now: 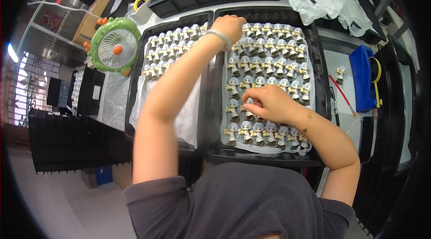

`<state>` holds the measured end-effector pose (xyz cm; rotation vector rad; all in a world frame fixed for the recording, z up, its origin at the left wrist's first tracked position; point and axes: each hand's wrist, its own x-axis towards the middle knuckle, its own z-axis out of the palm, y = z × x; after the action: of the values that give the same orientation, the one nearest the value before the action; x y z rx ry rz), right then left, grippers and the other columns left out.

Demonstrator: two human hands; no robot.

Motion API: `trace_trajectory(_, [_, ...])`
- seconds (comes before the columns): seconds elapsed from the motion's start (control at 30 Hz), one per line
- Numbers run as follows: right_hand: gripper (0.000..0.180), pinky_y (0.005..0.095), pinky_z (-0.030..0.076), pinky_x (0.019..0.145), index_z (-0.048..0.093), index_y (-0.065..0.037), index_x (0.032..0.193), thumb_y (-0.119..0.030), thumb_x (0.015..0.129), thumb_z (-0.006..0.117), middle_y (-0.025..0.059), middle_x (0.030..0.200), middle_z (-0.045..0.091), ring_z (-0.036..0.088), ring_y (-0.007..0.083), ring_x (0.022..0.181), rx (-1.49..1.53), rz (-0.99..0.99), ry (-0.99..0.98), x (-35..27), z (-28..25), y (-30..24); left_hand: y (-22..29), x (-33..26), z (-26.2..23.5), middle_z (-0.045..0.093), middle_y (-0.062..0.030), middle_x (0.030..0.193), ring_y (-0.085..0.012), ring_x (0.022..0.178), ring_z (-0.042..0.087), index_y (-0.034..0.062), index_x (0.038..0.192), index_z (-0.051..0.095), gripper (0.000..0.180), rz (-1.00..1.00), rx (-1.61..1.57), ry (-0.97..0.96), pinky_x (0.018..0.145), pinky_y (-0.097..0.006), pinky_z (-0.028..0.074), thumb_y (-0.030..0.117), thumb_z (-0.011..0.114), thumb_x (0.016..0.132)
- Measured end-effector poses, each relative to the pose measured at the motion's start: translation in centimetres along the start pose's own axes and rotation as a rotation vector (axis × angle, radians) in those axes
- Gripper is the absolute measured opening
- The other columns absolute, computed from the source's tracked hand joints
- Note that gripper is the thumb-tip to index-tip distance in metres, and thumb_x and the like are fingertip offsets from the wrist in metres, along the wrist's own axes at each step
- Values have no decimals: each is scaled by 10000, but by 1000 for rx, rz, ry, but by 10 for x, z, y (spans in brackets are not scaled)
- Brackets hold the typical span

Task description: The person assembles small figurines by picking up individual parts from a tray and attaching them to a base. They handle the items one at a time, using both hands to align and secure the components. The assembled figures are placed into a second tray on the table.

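Both hands at the right-hand tray of figurines

Head view: the left hand (227,29) is near twelve o'clock, at the upper-left corner of the right tray (265,159). Its arm climbs from seven o'clock, bends at the elbow and slants across the left tray (179,19); a pale band (219,37) circles the wrist. The knuckles are uppermost and the fingers curl downward, toward one o'clock; whether they grip anything cannot be told.

The right hand (273,102) lies just off centre toward three o'clock. Its elbow bends at four o'clock, and the forearm points toward ten. Palm down, thumb and forefinger curve close together at a figurine in the second row from the near edge; whether they are clamped on it cannot be told.

The pale-haired figurines (270,133) stand or lie in rows on a white liner in the right tray, from twelve to five o'clock. More fill the far part of the left tray, around eleven.

A green fan (117,50) is at ten o'clock. Toward three are a red brush (343,95) and a blue dispenser (362,82).
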<state>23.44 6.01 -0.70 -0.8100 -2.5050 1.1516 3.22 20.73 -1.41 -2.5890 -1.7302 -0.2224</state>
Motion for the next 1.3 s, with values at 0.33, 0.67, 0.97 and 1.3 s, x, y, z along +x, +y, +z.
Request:
trace_trajectory(0.33, [181, 387, 469, 606, 639, -102, 896, -263, 814, 624, 75, 619, 611, 614, 264, 619, -82, -31, 126, 9, 11, 22, -7, 47, 59, 629, -143, 1089, -307, 1005, 612, 189, 1088, 634, 295, -309, -21, -179, 854, -395, 494, 122, 530, 820])
trace_trajectory(0.67, [182, 362, 440, 542, 645, -99, 895, -255, 802, 634, 58, 549, 556, 575, 239, 538, -4, -55, 127, 13, 15, 23, 20, -105, -65, 539, -81, 1068, -195, 882, 585, 75, 1327, 390, 465, -268, -1637, -14, 788, -361, 510, 98, 501, 875])
trace_trajectory(0.97, [149, 366, 458, 568, 638, -95, 876, -229, 814, 621, 74, 582, 586, 599, 248, 575, 65, 40, -101, 3, 10, -5, 59, -204, -68, 339, -177, 1376, -207, 1005, 549, 149, 1349, 199, 798, 102, -1712, -26, 856, -341, 489, 44, 709, 745])
trace_trajectory(1.3, [142, 319, 387, 490, 633, -73, 891, -186, 804, 642, 48, 511, 515, 499, 178, 453, 118, 81, -37, 6, 4, -2, 61, -210, -65, 453, -198, 1290, -234, 1047, 547, 135, 1276, 308, 920, 233, -1576, 56, 846, -337, 471, 94, 875, 552])
